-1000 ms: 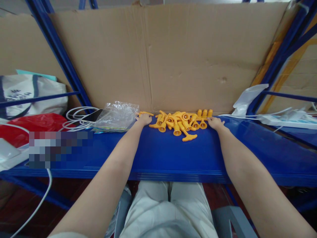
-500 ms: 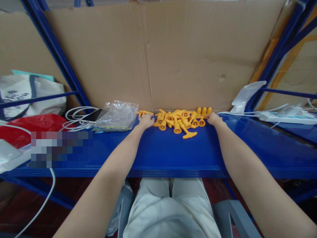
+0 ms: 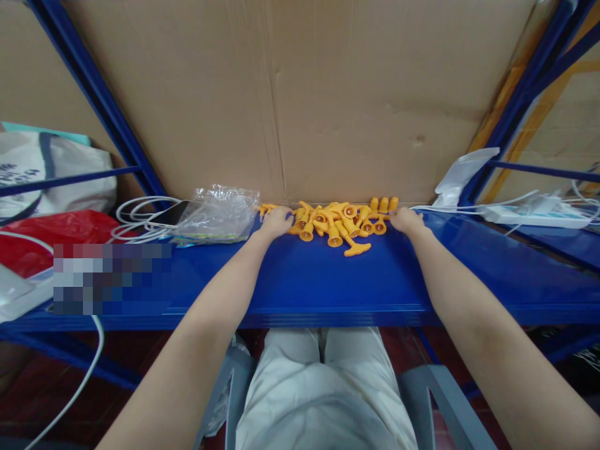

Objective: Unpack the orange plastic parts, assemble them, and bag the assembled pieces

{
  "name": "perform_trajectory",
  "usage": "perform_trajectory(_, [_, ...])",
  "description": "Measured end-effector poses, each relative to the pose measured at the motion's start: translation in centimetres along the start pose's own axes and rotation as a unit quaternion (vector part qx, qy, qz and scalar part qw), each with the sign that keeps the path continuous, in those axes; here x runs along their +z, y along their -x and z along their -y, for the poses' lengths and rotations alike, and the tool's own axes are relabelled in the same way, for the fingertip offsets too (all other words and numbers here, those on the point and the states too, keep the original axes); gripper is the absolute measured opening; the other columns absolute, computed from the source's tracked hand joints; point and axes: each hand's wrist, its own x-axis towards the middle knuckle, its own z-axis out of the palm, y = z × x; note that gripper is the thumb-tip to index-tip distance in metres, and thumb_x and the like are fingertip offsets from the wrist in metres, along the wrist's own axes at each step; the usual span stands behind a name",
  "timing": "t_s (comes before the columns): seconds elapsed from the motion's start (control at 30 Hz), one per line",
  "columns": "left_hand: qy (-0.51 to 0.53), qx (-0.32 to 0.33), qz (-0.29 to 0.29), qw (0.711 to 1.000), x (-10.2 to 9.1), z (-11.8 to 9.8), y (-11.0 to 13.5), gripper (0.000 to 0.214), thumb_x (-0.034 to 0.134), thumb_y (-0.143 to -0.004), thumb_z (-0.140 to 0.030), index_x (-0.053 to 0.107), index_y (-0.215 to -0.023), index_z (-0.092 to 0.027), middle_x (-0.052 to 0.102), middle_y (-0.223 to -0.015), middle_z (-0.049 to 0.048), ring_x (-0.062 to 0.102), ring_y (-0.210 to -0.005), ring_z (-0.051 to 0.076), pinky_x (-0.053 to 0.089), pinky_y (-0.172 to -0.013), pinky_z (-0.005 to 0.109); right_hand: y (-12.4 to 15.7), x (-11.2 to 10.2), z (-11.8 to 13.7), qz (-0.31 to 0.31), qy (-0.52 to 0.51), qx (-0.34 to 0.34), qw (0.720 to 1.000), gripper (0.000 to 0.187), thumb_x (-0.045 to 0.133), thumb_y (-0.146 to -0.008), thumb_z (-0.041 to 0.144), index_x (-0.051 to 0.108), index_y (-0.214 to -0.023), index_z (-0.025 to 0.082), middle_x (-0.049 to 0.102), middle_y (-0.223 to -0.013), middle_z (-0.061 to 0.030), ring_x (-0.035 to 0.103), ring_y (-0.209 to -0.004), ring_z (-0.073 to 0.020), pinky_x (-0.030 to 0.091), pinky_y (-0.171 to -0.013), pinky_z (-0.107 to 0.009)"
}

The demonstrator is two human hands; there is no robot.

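A heap of small yellow plastic parts (image 3: pixel 334 236) lies on the blue tabletop against the cardboard. Several are bell-shaped with a round open end toward me. One T-shaped yellow handle (image 3: pixel 357 249) sticks out at the front. At the heap's left end rests my left hand (image 3: pixel 276 223), with more yellow pieces (image 3: pixel 267 207) just behind it. My right hand (image 3: pixel 405 220) lies at the right end, by three short upright yellow pieces (image 3: pixel 384 204). Both hands look open, palms down, with fingers partly hidden; nothing held shows in either.
Left of the heap lies a clear plastic bag (image 3: pixel 220 215), then a coiled white cable (image 3: pixel 134 219) and a red bag (image 3: pixel 60 240). A white power strip (image 3: pixel 539 216) is at the right. Cardboard (image 3: pixel 187 106) and blue posts (image 3: pixel 107 106) rise behind the table (image 3: pixel 323 287).
The whole view has shifted slightly. My right hand has turned a little, with a finger now showing on its outer side. The yellow heap looks the same.
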Motion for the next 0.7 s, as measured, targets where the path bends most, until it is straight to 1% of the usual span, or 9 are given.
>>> perform_trajectory(0.03, [0.004,0.011,-0.003,1.0,-0.1,-0.3,0.0,0.033,0.052,-0.088,-0.022,0.076,-0.11,-0.018,0.072,-0.126,0.0118,0.062,-0.126,0.03,0.044,-0.113,0.043,0.2,-0.5,0.5,0.007,0.004,0.008,1.0,0.048,0.036,-0.102,0.033,0.067,-0.13,0.008,0.062,-0.138,-0.0255,0.055,-0.135,-0.0362,0.041,-0.113,-0.054])
perform_trajectory(0.07, [0.01,0.022,-0.008,1.0,-0.2,-0.6,0.1,0.032,0.052,-0.088,-0.022,0.076,-0.109,-0.018,0.072,-0.126,0.0123,0.062,-0.125,0.03,0.044,-0.112,0.043,0.3,-1.0,1.1,0.012,0.011,0.002,1.0,0.05,0.035,-0.103,0.036,0.068,-0.128,0.007,0.063,-0.136,-0.0264,0.056,-0.134,-0.0355,0.044,-0.111,-0.048])
perform_trajectory(0.1, [0.017,0.033,-0.012,0.999,-0.3,-0.8,0.1,0.032,0.052,-0.087,-0.022,0.076,-0.108,-0.017,0.072,-0.126,0.0125,0.062,-0.125,0.03,0.045,-0.112,0.042,0.5,-1.4,1.7,0.02,0.017,-0.006,1.0,0.052,0.036,-0.102,0.04,0.068,-0.126,0.006,0.064,-0.134,-0.027,0.058,-0.132,-0.0361,0.045,-0.11,-0.046])
perform_trajectory(0.2, [0.03,0.064,-0.018,0.997,-0.5,-1.4,0.2,0.031,0.052,-0.087,-0.02,0.076,-0.105,-0.016,0.073,-0.123,0.0119,0.064,-0.122,0.027,0.045,-0.112,0.039,0.7,-1.7,3.2,0.057,0.033,-0.036,0.997,0.053,0.045,-0.099,0.045,0.068,-0.127,0.006,0.066,-0.13,-0.0271,0.059,-0.129,-0.0392,0.048,-0.105,-0.048])
perform_trajectory(0.27, [0.026,0.076,-0.016,0.997,-0.6,-1.7,0.2,0.031,0.051,-0.087,-0.02,0.076,-0.105,-0.017,0.074,-0.122,0.0103,0.064,-0.121,0.025,0.045,-0.111,0.037,0.8,-1.5,3.7,0.083,0.032,-0.04,0.995,0.051,0.052,-0.095,0.044,0.067,-0.128,0.008,0.068,-0.126,-0.0261,0.06,-0.127,-0.041,0.05,-0.101,-0.05])
perform_trajectory(0.37, [0.017,0.083,-0.014,0.996,-0.6,-1.8,0.2,0.033,0.05,-0.087,-0.021,0.076,-0.107,-0.019,0.075,-0.121,0.0081,0.065,-0.12,0.024,0.046,-0.111,0.036,0.9,-1.7,3.7,0.126,0.017,-0.006,0.992,0.042,0.058,-0.091,0.036,0.07,-0.12,0.008,0.073,-0.108,-0.0241,0.068,-0.112,-0.041,0.055,-0.092,-0.049])
perform_trajectory(0.43, [0.014,0.084,-0.013,0.996,-0.7,-1.8,0.2,0.034,0.05,-0.087,-0.021,0.076,-0.109,-0.019,0.075,-0.121,0.0079,0.065,-0.119,0.024,0.046,-0.111,0.037,1.0,-2.0,3.3,0.148,0.009,0.019,0.989,0.035,0.058,-0.09,0.031,0.072,-0.112,0.008,0.074,-0.096,-0.0224,0.073,-0.097,-0.0378,0.058,-0.083,-0.046])
perform_trajectory(0.53, [0.019,0.083,-0.01,0.996,-0.8,-1.9,0.3,0.035,0.05,-0.086,-0.02,0.077,-0.108,-0.019,0.075,-0.12,0.0081,0.065,-0.118,0.025,0.047,-0.11,0.037,1.1,-2.2,2.7,0.137,0.019,0.029,0.99,0.034,0.056,-0.089,0.029,0.072,-0.11,0.007,0.075,-0.094,-0.0206,0.075,-0.089,-0.0345,0.059,-0.077,-0.04])
perform_trajectory(0.7, [0.042,0.086,-0.018,0.995,-0.8,-2.1,0.4,0.034,0.05,-0.085,-0.017,0.077,-0.105,-0.019,0.075,-0.118,0.0083,0.066,-0.117,0.025,0.047,-0.111,0.038,1.2,-1.8,2.2,0.109,0.049,0.05,0.992,0.039,0.059,-0.087,0.03,0.072,-0.118,0.011,0.074,-0.112,-0.0201,0.071,-0.107,-0.0355,0.058,-0.085,-0.039])
